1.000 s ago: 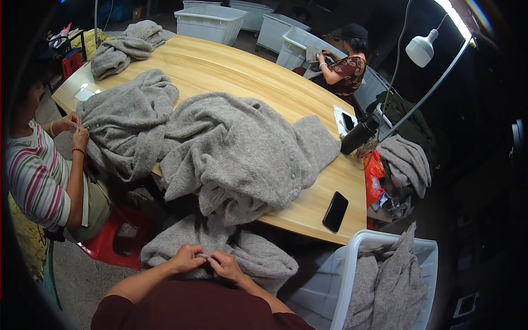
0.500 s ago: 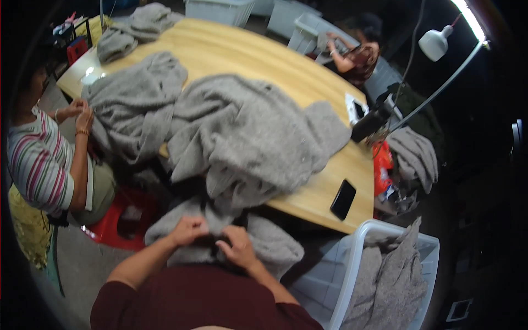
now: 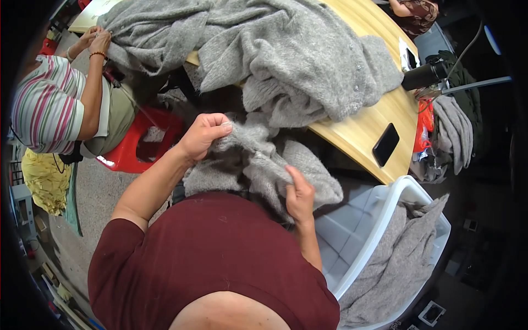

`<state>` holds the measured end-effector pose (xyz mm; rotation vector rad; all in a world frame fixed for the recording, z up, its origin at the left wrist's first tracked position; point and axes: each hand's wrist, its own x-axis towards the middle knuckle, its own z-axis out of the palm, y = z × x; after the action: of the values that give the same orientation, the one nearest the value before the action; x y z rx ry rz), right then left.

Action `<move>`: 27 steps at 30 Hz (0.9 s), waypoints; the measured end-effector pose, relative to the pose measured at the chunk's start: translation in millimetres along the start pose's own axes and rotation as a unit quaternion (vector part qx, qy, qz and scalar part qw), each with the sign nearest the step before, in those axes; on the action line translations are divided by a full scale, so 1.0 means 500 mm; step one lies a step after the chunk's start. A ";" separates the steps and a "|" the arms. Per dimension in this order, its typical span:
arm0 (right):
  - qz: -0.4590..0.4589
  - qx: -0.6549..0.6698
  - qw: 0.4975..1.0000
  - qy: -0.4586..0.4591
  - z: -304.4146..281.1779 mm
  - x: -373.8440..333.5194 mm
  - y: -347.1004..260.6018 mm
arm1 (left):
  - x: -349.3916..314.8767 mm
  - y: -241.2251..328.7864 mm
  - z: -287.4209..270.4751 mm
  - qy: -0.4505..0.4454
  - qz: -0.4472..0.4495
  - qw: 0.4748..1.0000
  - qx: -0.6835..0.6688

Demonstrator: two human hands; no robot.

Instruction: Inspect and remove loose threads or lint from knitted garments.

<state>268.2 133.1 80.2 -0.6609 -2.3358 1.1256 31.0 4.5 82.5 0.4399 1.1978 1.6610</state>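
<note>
A fuzzy grey knit garment (image 3: 264, 170) lies in my lap and stretches up toward the table edge. My left hand (image 3: 204, 136) pinches one part of it between thumb and fingers, raised a little above the lap. Lower and to the right, my right hand (image 3: 300, 195) grips another fold, thumb up and fingers curled behind the cloth. A strip of the knit runs between both hands. Just beyond, a large heap of the same grey knit (image 3: 308, 60) covers the table and hangs over its near edge.
A pale plastic bin (image 3: 393, 206) holding grey cloth (image 3: 396, 264) stands at my right. On the wooden table (image 3: 352, 135) lie a black phone (image 3: 386, 144) and a dark bottle (image 3: 426, 75). To the left, a co-worker in a striped shirt (image 3: 52, 110) sits on a red stool (image 3: 146, 140), handling grey knit.
My hands have moved apart, the left one up and the right one outward, drawing the knit between them. The view has tilted downward. The co-worker's hands stay at the cloth.
</note>
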 end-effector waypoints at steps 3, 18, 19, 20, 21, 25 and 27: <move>-0.101 -0.001 0.995 0.012 -0.024 0.011 -0.053 | -0.012 0.014 0.023 -0.012 -0.022 1.000 0.008; -0.323 -0.084 0.941 0.055 0.080 0.072 -0.071 | -0.016 -0.034 0.066 -0.112 -0.094 0.987 0.062; -0.321 -0.084 0.942 0.054 0.081 0.069 -0.068 | -0.018 -0.036 0.065 -0.112 -0.096 0.987 0.061; -0.318 -0.093 0.942 0.051 0.081 0.068 -0.065 | -0.018 -0.037 0.066 -0.113 -0.089 0.987 0.071; -0.313 -0.102 0.943 0.048 0.081 0.066 -0.062 | -0.019 -0.038 0.066 -0.114 -0.083 0.987 0.080; -0.269 -0.089 0.958 0.048 0.093 0.070 -0.050 | -0.021 -0.052 0.069 -0.086 -0.069 0.991 0.077; -0.187 0.011 0.982 0.034 0.095 0.075 -0.045 | -0.021 -0.050 0.073 -0.054 -0.039 0.987 0.147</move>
<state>206.2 115.2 79.3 -0.2306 -2.2608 0.9397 75.2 13.7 79.7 0.6498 1.3651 1.3805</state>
